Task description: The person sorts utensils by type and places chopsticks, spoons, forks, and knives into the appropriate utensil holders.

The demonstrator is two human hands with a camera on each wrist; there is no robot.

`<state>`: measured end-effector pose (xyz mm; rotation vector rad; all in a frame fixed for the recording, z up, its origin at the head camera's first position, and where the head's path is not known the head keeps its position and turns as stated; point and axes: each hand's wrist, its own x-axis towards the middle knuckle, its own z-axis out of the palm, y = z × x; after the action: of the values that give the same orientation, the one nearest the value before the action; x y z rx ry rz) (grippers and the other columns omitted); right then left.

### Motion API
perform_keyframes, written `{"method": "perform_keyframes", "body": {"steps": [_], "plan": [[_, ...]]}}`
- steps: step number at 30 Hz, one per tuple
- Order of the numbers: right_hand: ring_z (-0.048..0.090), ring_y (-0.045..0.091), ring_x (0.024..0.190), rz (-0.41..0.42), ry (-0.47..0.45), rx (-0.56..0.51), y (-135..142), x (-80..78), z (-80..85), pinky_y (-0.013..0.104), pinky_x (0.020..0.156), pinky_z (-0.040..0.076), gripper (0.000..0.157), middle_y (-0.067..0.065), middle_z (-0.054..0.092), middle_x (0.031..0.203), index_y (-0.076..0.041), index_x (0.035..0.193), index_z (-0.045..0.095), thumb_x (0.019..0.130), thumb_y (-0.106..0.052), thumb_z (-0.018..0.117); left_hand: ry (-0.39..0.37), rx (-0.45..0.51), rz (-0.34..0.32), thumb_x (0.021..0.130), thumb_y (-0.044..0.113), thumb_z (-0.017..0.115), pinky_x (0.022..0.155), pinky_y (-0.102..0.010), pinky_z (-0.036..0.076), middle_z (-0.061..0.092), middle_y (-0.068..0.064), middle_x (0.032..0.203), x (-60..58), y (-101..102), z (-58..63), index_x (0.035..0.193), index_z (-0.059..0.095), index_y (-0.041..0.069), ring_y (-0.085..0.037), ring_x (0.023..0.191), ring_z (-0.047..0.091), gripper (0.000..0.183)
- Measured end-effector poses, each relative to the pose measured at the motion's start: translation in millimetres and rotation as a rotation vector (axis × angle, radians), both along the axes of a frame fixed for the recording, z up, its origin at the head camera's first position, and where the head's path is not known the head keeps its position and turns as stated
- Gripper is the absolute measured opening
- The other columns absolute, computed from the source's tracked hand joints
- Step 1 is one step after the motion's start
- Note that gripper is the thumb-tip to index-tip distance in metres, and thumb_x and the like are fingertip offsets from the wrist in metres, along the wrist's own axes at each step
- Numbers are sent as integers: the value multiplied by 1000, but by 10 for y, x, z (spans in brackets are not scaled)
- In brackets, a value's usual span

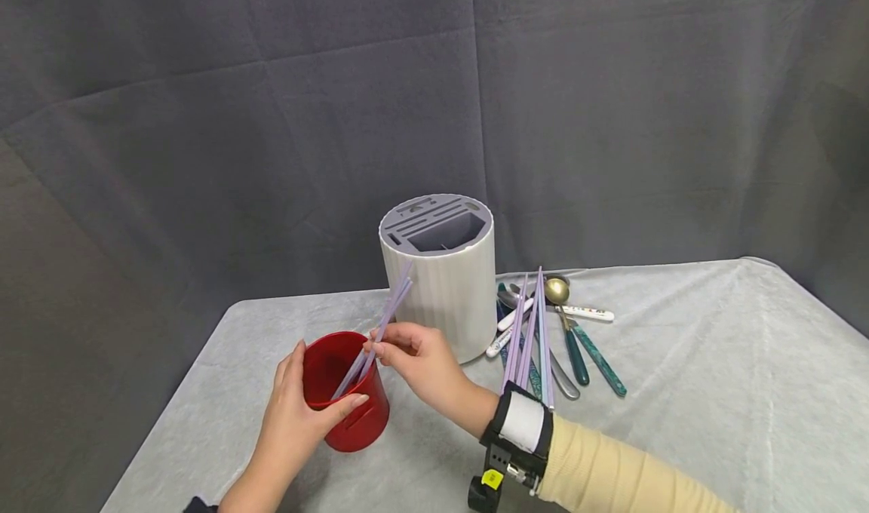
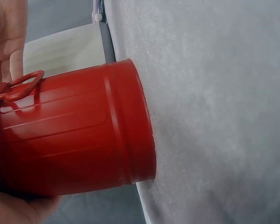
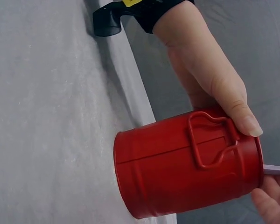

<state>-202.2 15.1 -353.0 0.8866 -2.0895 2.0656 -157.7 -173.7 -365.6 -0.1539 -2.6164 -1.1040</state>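
Observation:
A red metal bucket (image 1: 360, 424) with wire handles stands on the table at the left front. My left hand (image 1: 293, 415) grips it near the rim, thumb on the near side and fingers around the left. Over the bucket's right rim, my right hand (image 1: 431, 366) pinches a few purple chopsticks (image 1: 392, 305). Their lower ends lean inside the bucket and their upper ends point up and right. In the right wrist view, a short piece of chopstick (image 3: 275, 170) sticks out past the rim. The left wrist view shows the bucket's side (image 2: 70, 135) with its base on the cloth.
Behind the hands stands a white ribbed utensil holder (image 1: 441, 302) with a grey slotted top. To its right lie more purple chopsticks (image 1: 541, 324), a gold spoon (image 1: 557, 291), a green-handled utensil (image 1: 599, 358) and several other utensils. A grey curtain (image 1: 611, 121) hangs behind the cloth-covered table (image 1: 713, 392).

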Motion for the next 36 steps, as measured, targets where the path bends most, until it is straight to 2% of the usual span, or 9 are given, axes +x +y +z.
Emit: {"method": "perform_keyframes", "body": {"steps": [6, 11, 18, 20, 23, 26, 29, 32, 36], "plan": [[61, 26, 85, -6, -1, 39, 12, 3, 27, 27, 77, 50, 23, 17, 65, 99, 3, 107, 61, 86, -6, 60, -3, 5, -2, 69, 45, 76, 89, -54, 41, 31, -20, 135, 4, 12, 1, 141, 17, 0, -34, 116, 36, 103], [61, 24, 91, 21, 0, 10, 36, 28, 26, 29, 82, 49, 27, 20, 63, 103, 5, 111, 57, 85, -3, 60, 17, 2, -6, 68, 44, 77, 90, -54, 41, 32, -20, 134, 0, -9, -21, 140, 18, -1, -33, 116, 36, 103], [60, 25, 93, -33, 66, -22, 305, 67, -71, 31, 82, 49, 29, 22, 62, 102, 5, 112, 55, 84, 1, 59, 6, 22, -10, 68, 47, 76, 90, -53, 41, 32, -18, 135, 4, -5, -24, 141, 18, 0, -32, 116, 36, 104], [61, 26, 91, -74, 55, -5, 445, 56, -93, 31, 81, 49, 27, 23, 61, 100, 7, 111, 54, 85, 1, 58, 0, 24, -7, 68, 48, 76, 90, -53, 41, 32, -17, 135, 1, -4, -18, 141, 17, 1, -32, 116, 36, 104], [61, 26, 86, -145, -22, 69, 705, 13, -122, 31, 77, 51, 23, 22, 61, 96, 9, 107, 54, 86, -1, 57, -12, 26, -6, 68, 49, 75, 89, -53, 42, 31, -16, 136, -4, -4, -13, 141, 17, 1, -31, 116, 36, 105], [61, 22, 78, -252, -116, 163, 971, -64, -166, 29, 70, 52, 19, 16, 61, 89, 7, 102, 56, 86, -3, 58, -15, 25, -3, 68, 49, 75, 89, -52, 42, 31, -15, 136, -6, -5, -13, 141, 17, 2, -31, 117, 35, 105], [59, 20, 71, -375, -166, 208, 1205, -151, -226, 27, 64, 50, 15, 12, 60, 82, 6, 98, 58, 85, -3, 59, -13, 26, -3, 68, 49, 75, 90, -53, 41, 31, -15, 136, -1, -6, -9, 141, 17, 2, -31, 117, 35, 105], [58, 20, 71, -476, -165, 223, 1405, -225, -310, 24, 61, 49, 14, 13, 59, 80, 6, 96, 58, 85, -2, 58, -12, 24, -3, 68, 50, 75, 91, -53, 41, 30, -15, 137, 6, -4, -2, 142, 17, 2, -31, 117, 35, 105], [58, 20, 73, -593, -101, 296, 1611, -284, -407, 25, 62, 49, 14, 14, 60, 84, 6, 96, 59, 85, -3, 59, -11, 23, -4, 68, 49, 75, 91, -53, 41, 31, -15, 136, 7, -2, -3, 142, 17, 2, -31, 118, 35, 105]]}}
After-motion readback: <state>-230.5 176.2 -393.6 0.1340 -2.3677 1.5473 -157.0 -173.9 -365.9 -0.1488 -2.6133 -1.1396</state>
